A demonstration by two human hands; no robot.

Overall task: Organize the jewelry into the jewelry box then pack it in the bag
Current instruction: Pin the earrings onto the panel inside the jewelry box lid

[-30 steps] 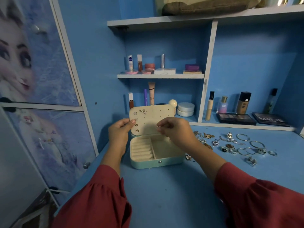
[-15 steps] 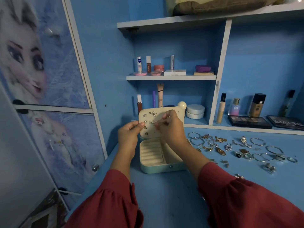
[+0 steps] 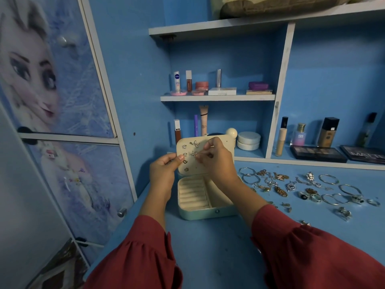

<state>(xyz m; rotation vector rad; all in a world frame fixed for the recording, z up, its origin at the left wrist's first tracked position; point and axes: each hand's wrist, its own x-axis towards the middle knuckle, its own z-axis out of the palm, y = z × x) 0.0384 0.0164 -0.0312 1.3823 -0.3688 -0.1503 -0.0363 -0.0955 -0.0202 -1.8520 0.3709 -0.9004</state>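
Jewelry box (image 3: 205, 207) open near surface's (image 3: 218, 253) left edge. Left hand (image 3: 163, 173) grips lid's (image 3: 227, 148) left edge; right hand (image 3: 215, 161) pinches starfish earring (image 3: 194, 153) on lid. Loose jewelry (image 3: 308, 188) spread toward right edge.

Shiny metal jewelry (image 3: 279, 185), matt table (image 3: 218, 247)

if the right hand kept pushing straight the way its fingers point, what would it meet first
Most likely the perforated panel inside the jewelry box lid. The right hand has its fingers aimed at that panel, pinching at the lower starfish earring, which already seems to sit against it. Depth is hard to judge from one view.
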